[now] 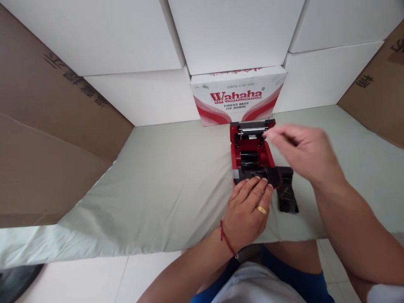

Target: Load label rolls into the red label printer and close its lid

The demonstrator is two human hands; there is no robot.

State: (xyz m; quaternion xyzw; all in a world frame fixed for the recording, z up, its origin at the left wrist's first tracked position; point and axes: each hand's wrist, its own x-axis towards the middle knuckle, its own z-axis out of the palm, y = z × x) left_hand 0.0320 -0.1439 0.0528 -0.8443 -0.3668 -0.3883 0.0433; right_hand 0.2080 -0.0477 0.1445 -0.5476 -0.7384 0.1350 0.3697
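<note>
A small red and black printer (269, 159) stands on the cloth-covered table with its lid (252, 124) raised. Inside its red body sits a shiny black ribbon roll (249, 159), and dark film stretches over the front. My left hand (249, 206) lies flat on that front part, fingers extended and pressing on the film. At the lid's right edge is my right hand (303, 153), slightly blurred, its thumb and fingers pinched together; whatever is between the fingertips is too small to tell. A second black ribbon roll (286, 191), partly unrolled, rests just right of the printer.
Behind the printer stands a white and red Wahaha water carton (236, 99), against stacked white boxes (233, 33). Brown cardboard panels (57, 126) flank the table left and right. The pale green cloth (164, 181) has wrinkles and hangs over the front edge.
</note>
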